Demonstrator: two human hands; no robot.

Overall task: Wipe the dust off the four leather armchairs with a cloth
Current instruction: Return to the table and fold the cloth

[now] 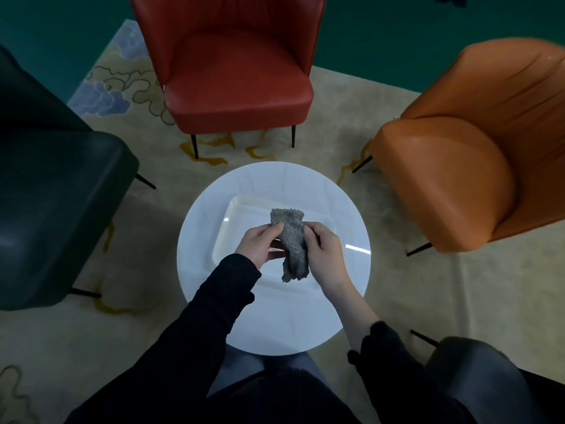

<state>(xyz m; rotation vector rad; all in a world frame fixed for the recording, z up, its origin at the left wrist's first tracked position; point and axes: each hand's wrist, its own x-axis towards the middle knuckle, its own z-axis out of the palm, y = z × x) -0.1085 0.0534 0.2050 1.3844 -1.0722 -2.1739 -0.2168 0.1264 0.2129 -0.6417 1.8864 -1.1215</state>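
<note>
Four armchairs ring a round white table (275, 325): a red armchair (232, 87) on the far side, an orange armchair (458, 179) to the right, a dark green armchair (55, 194) to the left, and a dark grey armchair (477, 368) at the near right, only partly seen behind the person's right sleeve (397, 377).

Over the table's middle, above a pale rectangular tray (241, 215), the person holds a bunched grey cloth (292, 240) with both hands. The left hand (260, 243) pinches the cloth's left side between thumb and curled fingers. The right hand (325, 255) grips its right side, fingers wrapped toward the back. The cloth's top edge stands above the knuckles and its ragged lower end hangs free, clear of the tray as far as I can tell.

None of the chairs touches the table. A band of beige patterned rug (428, 286) shows all round the rim, narrowest toward the red seat's front edge and wider on both flanks. Thin black chair legs (362, 163) splay outward into those gaps, and one from the grey chair pokes out near the table's right edge.

Open wedges of rug lie between the red and orange chairs and between the red and green ones. Beyond the rug's far edge runs dark green floor (367, 32). The red chair's back reaches over that border.
</note>
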